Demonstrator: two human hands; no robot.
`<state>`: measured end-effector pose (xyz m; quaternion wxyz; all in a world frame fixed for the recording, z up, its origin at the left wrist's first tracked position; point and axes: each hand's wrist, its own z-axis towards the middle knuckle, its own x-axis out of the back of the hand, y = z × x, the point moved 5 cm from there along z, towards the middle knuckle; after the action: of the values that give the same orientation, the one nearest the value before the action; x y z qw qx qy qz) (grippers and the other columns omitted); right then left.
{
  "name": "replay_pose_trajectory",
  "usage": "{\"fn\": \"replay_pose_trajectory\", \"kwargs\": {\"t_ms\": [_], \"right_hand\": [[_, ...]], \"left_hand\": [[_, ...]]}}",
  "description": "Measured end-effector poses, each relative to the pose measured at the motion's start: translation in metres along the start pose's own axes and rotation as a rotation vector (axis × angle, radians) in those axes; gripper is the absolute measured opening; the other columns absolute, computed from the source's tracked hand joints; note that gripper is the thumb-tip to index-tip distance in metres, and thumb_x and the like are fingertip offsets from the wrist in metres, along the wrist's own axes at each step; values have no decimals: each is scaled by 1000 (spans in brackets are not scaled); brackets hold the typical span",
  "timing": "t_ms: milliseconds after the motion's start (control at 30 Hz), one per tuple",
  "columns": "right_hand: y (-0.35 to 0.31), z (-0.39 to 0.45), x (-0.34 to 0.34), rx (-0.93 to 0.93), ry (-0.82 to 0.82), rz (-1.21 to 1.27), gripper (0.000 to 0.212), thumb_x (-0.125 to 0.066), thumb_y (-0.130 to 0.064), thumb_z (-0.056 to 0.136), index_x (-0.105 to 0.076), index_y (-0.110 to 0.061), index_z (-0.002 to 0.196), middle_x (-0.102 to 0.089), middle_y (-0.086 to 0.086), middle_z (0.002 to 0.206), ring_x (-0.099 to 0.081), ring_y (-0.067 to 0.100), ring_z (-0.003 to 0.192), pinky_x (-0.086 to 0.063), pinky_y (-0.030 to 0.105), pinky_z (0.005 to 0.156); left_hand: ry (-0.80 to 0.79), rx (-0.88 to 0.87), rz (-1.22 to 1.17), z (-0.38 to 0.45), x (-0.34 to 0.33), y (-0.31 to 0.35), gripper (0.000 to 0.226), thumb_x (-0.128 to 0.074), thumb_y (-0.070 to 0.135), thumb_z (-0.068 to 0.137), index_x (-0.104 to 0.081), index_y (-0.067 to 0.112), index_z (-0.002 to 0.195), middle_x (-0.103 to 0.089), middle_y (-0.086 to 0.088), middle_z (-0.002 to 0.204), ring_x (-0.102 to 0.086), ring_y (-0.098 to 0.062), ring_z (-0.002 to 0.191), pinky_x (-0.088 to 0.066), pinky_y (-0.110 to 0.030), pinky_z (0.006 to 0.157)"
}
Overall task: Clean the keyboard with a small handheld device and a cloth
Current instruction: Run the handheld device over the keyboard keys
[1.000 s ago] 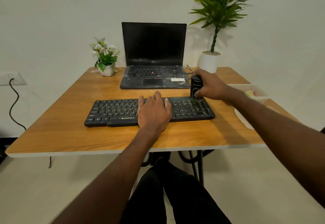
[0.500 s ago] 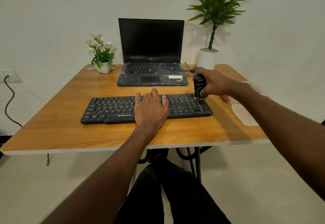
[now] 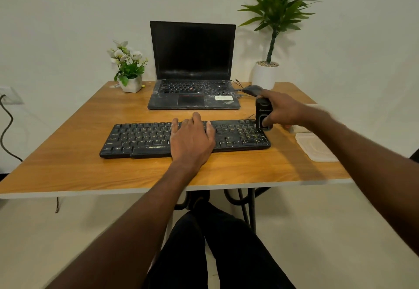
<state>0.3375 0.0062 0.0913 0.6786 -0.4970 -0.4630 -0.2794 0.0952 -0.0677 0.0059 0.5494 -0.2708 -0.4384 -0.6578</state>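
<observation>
Seen from the head camera, a black plastic keyboard (image 3: 184, 139) marked "ZEBRONICS" lies on a wood-grain desk (image 3: 68, 170), its long axis running left to right across the view. The left hand (image 3: 192, 139) rests flat on the middle keys with fingers straight and spread. The right hand (image 3: 281, 110) grips a small black handheld device (image 3: 263, 115), a boxy upright unit standing on end at the keyboard's far right corner; its label is too small to read. Behind the keyboard sits an open, dusty black laptop (image 3: 192, 66) with a dark screen. A white flat rectangular lid or tray (image 3: 315, 146) lies on the desk to the right of the keyboard, apart from it.
</observation>
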Motion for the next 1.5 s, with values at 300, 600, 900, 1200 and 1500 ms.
{"fn": "replay_pose_trajectory", "kwargs": {"t_ms": [300,600,900,1200,1500], "right_hand": [[-5,0,4,-22,11,-159,68,-81,0,77,-47,-13,135,-60,13,122,-55,24,103,-45,31,76],[-8,-15,12,-74,-24,162,74,-85,3,70,-46,-19,129,-60,4,107,-64,22,95,-53,24,60],[-60,-21,-4,48,236,712,75,-79,9,76,-52,-34,131,-62,11,124,-71,26,101,-60,28,62],[-150,23,-79,90,68,814,78,-83,-1,77,-51,-48,130,-48,6,135,-64,29,109,-64,35,69],[-252,75,-133,256,-103,814,75,-78,7,77,-52,-36,132,-55,1,125,-67,23,105,-64,33,70]], "left_hand": [[-12,0,0,0,0,0,57,-26,48,112,-50,8,143,-73,-13,121,-65,-28,123,-16,-52,131],[-10,-13,3,-1,1,1,57,-26,48,112,-51,7,143,-73,-13,120,-66,-27,122,-16,-52,132],[52,-92,-235,-7,38,-26,56,-38,51,113,-44,16,156,-71,-3,132,-62,-19,124,-29,-52,126],[-191,104,-531,-12,84,-223,88,-55,84,88,-30,42,160,-48,8,160,-49,-15,138,-44,-43,107],[-552,148,-569,-5,56,-254,152,-93,86,41,-2,59,160,-26,15,174,-34,-25,156,-29,-54,129]]}}
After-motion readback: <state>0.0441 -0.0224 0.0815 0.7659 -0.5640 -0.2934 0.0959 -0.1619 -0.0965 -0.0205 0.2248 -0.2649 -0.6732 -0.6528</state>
